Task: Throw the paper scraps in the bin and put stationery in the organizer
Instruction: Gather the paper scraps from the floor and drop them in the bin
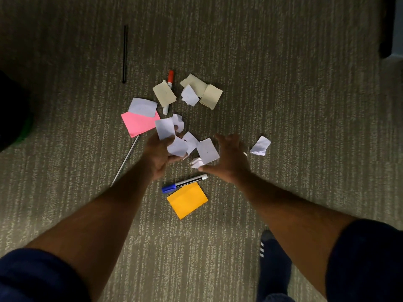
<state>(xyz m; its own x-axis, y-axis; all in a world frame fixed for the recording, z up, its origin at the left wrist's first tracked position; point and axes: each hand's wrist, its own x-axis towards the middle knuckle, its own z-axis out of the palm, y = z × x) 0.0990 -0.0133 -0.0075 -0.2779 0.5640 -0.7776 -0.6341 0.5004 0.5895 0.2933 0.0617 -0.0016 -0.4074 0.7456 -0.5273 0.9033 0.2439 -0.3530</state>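
White paper scraps lie in a heap on the carpet, and my left hand is shut on a few of them. My right hand hovers open, fingers spread, beside a white scrap. Another white scrap lies alone to the right. Beige scraps sit at the far side. A red-capped marker is partly under a beige scrap. A blue-capped marker lies below my hands, next to an orange sticky pad. A pink sticky pad lies at the left.
A black pen lies far left on the carpet. A silver pen pokes out below the pink pad. A dark object with a green edge stands at the left border. My foot in a dark sock is at the lower right.
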